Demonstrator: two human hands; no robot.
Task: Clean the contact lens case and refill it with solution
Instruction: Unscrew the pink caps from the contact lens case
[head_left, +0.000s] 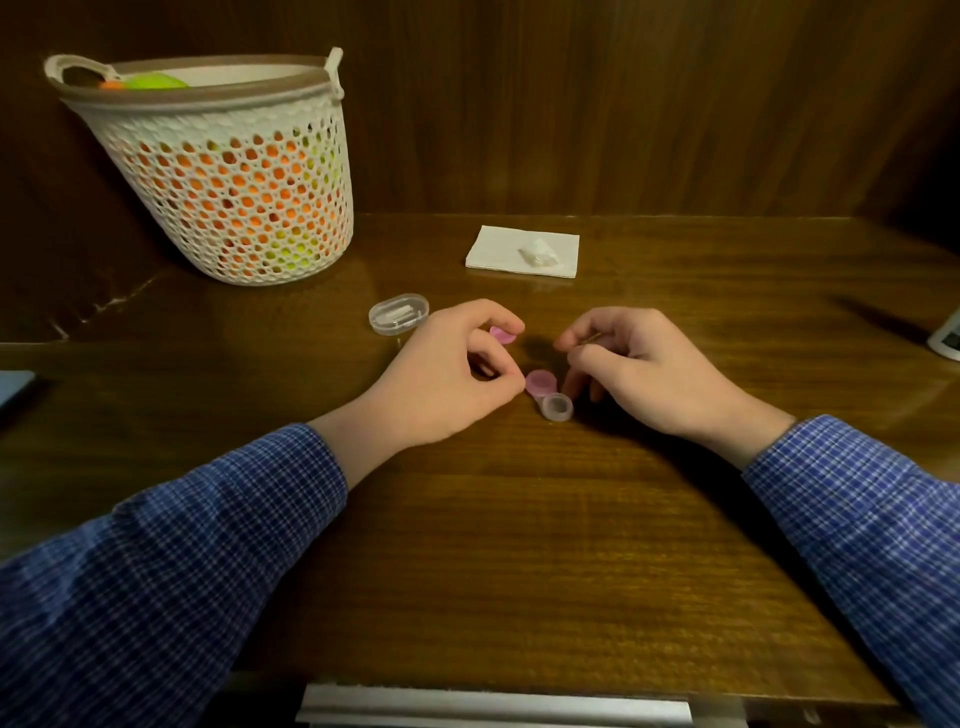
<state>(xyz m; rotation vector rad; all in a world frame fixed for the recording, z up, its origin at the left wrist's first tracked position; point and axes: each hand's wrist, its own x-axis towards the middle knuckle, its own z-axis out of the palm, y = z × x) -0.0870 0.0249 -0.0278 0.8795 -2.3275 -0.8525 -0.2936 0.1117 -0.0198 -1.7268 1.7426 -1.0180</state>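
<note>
The contact lens case (557, 407) lies on the wooden table (519, 545) between my hands. Its clear open well faces up, and a pink cap (540, 383) sits tilted at its far end. A second pink cap (503, 334) is pinched at the fingertips of my left hand (447, 376), just above the table. My right hand (641, 369) is curled to the right of the case. Its thumb and forefinger are pressed together and its lower fingers are close to the case. Whether it holds anything is unclear.
A clear oval box (399, 313) lies left of my left hand. A white tissue (498, 249) carrying a crumpled wad (540, 253) lies further back. A white mesh basket (228, 176) of orange and green things stands back left. A white device (948, 338) sits at the right edge.
</note>
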